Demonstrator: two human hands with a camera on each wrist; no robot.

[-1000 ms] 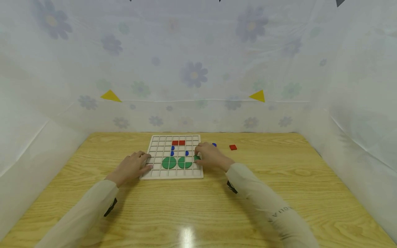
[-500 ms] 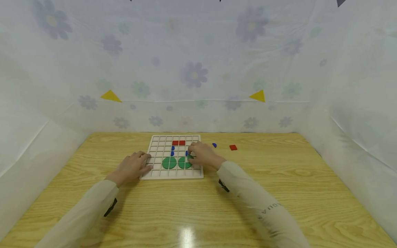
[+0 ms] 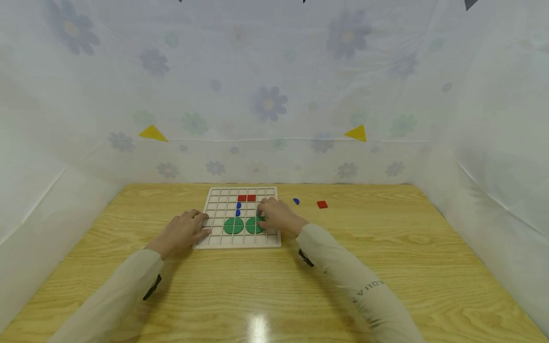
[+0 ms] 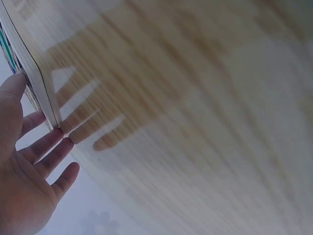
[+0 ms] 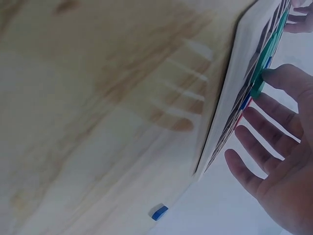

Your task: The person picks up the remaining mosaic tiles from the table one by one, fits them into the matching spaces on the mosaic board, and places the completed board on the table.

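A white grid board (image 3: 206,242) lies on the wooden table. Two red squares (image 3: 247,198), small blue half-round pieces (image 3: 238,206) and a green round (image 3: 233,226) made of quarter pieces sit in its cells. My left hand (image 3: 177,233) rests at the board's left edge, fingers fairly straight against the side. Over the right half of the board, my right hand (image 3: 279,216) pinches a green quarter-circle piece (image 5: 257,87) between thumb and index finger, at a second green round (image 3: 252,226). That hand covers part of this round and the blue piece behind it.
Right of the board lie a loose blue half-round piece (image 3: 296,201) and a red square (image 3: 322,204). Flowered white cloth (image 3: 266,157) encloses the table (image 3: 240,286) at the back and both sides. Two yellow triangles (image 3: 355,133) are on the back cloth.
My right hand has moved left from the board's right edge with the green piece, to the second green round. The left hand has stayed in place.
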